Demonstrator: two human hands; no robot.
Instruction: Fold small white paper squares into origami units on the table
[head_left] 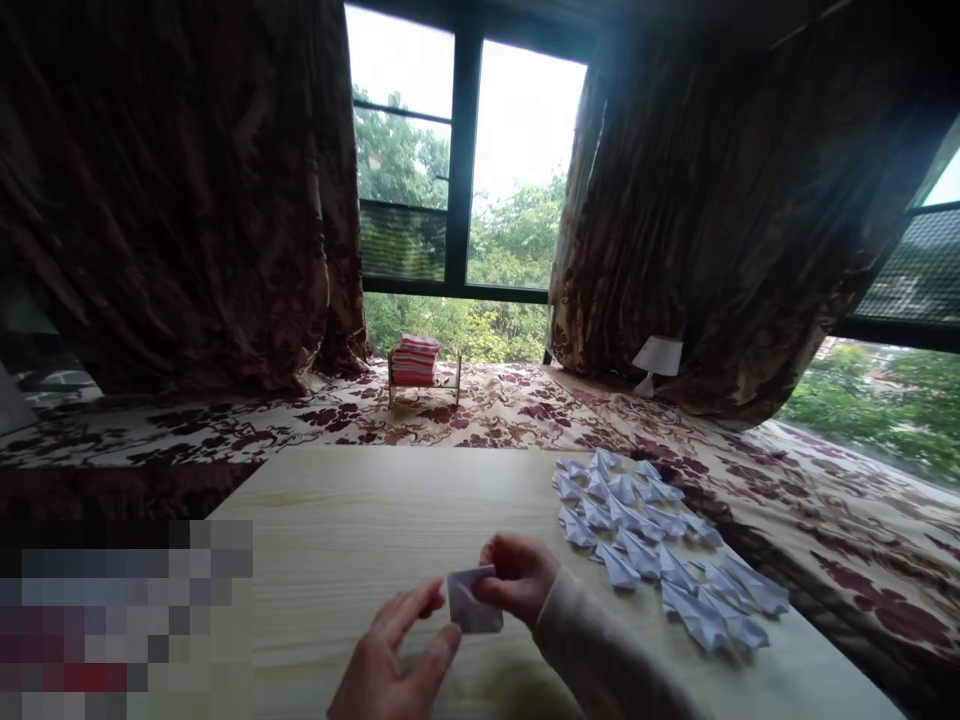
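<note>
A small squarish piece of white paper [471, 608] is held up above the front part of the table. My right hand [525, 580] pinches its upper right side between thumb and fingers. To the left of the paper is my left hand [397, 650], with thumb and fingers apart. Its thumb tip is at the lower left corner of the paper; whether it presses on it I cannot tell. On the right side of the table lie many folded white paper pieces [637, 555], pointed in shape and spread in a loose, partly overlapping group.
The pale wooden table [337, 510] stands before a ledge with a floral cloth [525, 410]. On the ledge are a small rack [457, 380] with stacked red-striped cloths [415, 362] and a white lamp [658, 356]. Dark curtains [187, 200] flank the window. The lower left corner is pixelated.
</note>
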